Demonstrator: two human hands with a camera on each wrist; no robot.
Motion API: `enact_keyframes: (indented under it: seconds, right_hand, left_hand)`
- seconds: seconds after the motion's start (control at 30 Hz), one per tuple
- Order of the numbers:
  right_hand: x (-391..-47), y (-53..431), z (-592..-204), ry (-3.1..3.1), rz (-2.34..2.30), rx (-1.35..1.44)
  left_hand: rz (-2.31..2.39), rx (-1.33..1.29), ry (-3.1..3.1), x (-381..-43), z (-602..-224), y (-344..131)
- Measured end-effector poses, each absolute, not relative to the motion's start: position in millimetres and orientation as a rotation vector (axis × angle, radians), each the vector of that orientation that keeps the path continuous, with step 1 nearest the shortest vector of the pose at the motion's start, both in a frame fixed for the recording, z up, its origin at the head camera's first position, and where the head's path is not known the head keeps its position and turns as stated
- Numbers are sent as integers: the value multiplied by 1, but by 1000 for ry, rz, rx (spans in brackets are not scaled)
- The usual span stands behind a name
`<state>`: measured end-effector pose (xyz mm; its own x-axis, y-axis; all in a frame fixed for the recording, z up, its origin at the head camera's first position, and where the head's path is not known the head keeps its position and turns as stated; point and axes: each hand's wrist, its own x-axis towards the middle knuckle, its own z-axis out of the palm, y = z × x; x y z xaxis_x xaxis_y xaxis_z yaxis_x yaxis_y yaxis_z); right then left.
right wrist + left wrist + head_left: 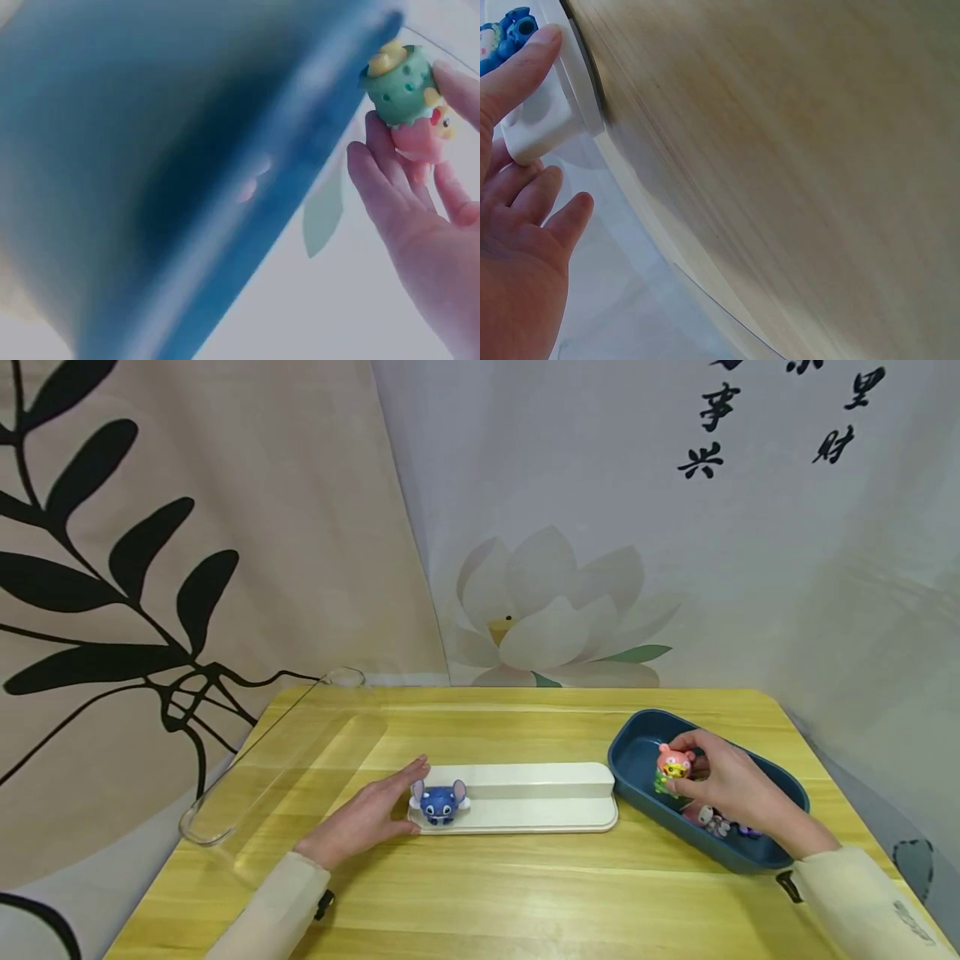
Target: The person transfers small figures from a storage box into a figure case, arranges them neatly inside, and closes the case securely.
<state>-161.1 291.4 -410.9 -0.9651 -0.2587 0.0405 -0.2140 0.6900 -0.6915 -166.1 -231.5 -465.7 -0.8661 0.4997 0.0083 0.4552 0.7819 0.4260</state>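
Note:
A long white display base (525,806) with a raised back step lies on the table. My left hand (367,818) holds its left end, thumb at the front corner and fingers at the back; the left wrist view shows this thumb (532,64) beside a blue figurine. That blue big-eared figurine (439,803) stands on the base's left end. Over the dark blue bin (637,752), my right hand (727,781) pinches a figurine (673,767) with a pink eared hood, yellow face and green lower part. Further small figurines (708,820) lie in the bin, partly hidden by this hand.
A clear transparent cover (285,760) lies slanted on the left of the wooden table (480,893), reaching past its left edge. Behind the table hangs a printed cloth (562,527) with a lotus and black characters. The bin's left corner stands close to the base's right end.

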Motion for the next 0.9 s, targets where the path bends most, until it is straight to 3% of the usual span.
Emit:
enact_keyframes:
  seconds: [0.4, 0.9]
  right_hand:
    - [-147, 271, -391, 2937, -1196, -444]
    - [-140, 212, -389, 2850, -1392, -609]
  left_hand:
    - [647, 781, 2862, -166, -466, -233]
    - [639, 851, 2871, -165, -465, -238]
